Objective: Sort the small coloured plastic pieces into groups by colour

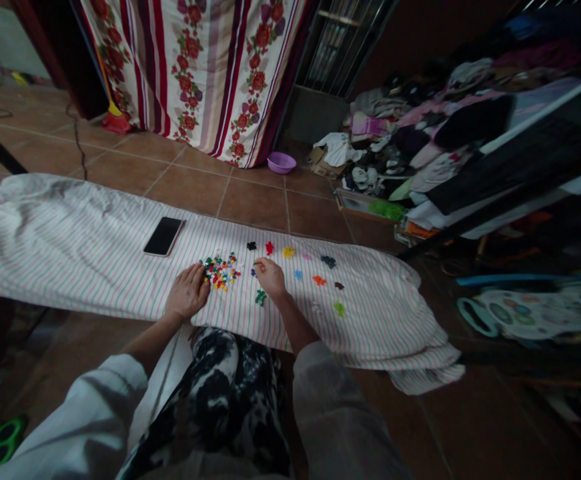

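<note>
A mixed pile of small coloured pieces (223, 271) lies on the striped cloth. My left hand (189, 291) rests at the pile's left edge, its fingers close together; whether they hold a piece is hidden. To the right of the pile, my right hand (270, 277) is pinched over a small dark piece, beside some blue-purple pieces (253, 273). Single-colour groups lie around it: black (251, 246), red (269, 248), yellow (289, 252), green (261, 297), light blue (298, 274), orange (319, 281), dark grey (328, 261), brown (339, 286) and lime (339, 309).
A phone (164, 237) lies on the striped cloth (95, 247), left of the pile. Beyond the cloth are a purple bowl (281, 163) on the tiled floor and a floral curtain (195, 73). Clothes (420, 133) are heaped at the right.
</note>
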The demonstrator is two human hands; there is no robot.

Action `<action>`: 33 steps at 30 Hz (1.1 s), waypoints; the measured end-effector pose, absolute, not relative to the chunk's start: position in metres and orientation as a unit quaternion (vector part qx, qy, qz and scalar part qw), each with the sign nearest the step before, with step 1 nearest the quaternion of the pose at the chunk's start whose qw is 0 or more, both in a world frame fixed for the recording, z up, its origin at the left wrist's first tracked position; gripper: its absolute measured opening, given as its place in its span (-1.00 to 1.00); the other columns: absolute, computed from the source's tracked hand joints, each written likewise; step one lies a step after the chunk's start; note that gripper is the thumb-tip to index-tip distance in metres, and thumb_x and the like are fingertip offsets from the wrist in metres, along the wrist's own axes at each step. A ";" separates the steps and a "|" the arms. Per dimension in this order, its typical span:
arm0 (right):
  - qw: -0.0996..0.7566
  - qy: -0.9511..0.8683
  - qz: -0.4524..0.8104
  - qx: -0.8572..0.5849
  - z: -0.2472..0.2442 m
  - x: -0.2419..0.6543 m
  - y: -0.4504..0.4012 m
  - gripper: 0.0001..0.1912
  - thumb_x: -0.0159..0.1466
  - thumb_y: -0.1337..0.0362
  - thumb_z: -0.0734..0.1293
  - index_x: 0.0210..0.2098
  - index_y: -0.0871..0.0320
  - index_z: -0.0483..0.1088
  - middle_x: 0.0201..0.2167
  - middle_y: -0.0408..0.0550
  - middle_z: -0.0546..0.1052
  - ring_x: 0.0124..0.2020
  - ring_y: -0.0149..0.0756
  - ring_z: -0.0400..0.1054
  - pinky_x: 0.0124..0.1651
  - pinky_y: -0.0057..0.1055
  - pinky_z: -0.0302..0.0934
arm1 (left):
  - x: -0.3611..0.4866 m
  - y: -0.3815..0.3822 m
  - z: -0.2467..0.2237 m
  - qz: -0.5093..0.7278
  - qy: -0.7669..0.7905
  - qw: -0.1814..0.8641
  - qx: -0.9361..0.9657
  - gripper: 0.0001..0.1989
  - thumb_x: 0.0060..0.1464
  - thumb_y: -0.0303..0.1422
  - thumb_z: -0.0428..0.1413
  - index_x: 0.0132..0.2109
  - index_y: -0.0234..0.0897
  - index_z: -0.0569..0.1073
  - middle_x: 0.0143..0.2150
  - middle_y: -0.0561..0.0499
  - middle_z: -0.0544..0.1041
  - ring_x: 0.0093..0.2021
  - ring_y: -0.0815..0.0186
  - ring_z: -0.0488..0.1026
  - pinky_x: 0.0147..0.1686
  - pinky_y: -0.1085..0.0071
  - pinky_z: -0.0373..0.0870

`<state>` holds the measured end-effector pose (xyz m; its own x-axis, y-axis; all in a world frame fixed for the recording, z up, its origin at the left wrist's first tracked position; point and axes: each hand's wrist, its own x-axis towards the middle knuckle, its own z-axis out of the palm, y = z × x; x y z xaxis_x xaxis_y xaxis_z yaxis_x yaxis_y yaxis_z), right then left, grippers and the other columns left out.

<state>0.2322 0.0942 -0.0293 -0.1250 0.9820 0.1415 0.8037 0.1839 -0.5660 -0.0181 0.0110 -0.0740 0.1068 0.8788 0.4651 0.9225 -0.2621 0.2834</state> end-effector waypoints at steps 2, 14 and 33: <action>0.252 -0.731 0.172 -0.610 -0.031 0.237 0.083 -0.75 0.26 0.35 0.20 -0.17 0.06 0.48 -0.22 -0.11 0.55 -0.21 -0.31 0.41 -0.05 -0.40 0.24 | -0.018 0.011 -0.073 -0.278 -0.606 0.039 -0.744 -0.50 0.25 -0.22 -0.14 0.21 -0.42 0.29 0.22 -0.32 0.38 0.25 0.01 0.28 0.21 0.01 0.25; 0.185 -0.771 0.127 -0.596 -0.047 0.264 0.045 -0.74 0.21 0.41 0.19 -0.27 0.11 0.51 -0.25 -0.06 0.56 -0.16 -0.26 0.40 -0.03 -0.40 0.21 | -0.017 0.011 -0.073 -0.285 -0.605 0.043 -0.742 -0.51 0.24 -0.22 -0.13 0.21 -0.39 0.29 0.21 -0.29 0.40 0.25 0.02 0.28 0.20 0.01 0.26; 0.210 -0.797 0.126 -0.552 -0.055 0.255 0.019 -0.77 0.25 0.33 0.30 -0.11 0.11 0.48 -0.13 0.03 0.49 -0.08 -0.17 0.32 0.06 -0.27 0.19 | -0.019 0.011 -0.072 -0.276 -0.593 0.047 -0.755 -0.51 0.26 -0.23 -0.16 0.19 -0.43 0.31 0.19 -0.32 0.41 0.26 0.01 0.27 0.20 0.01 0.25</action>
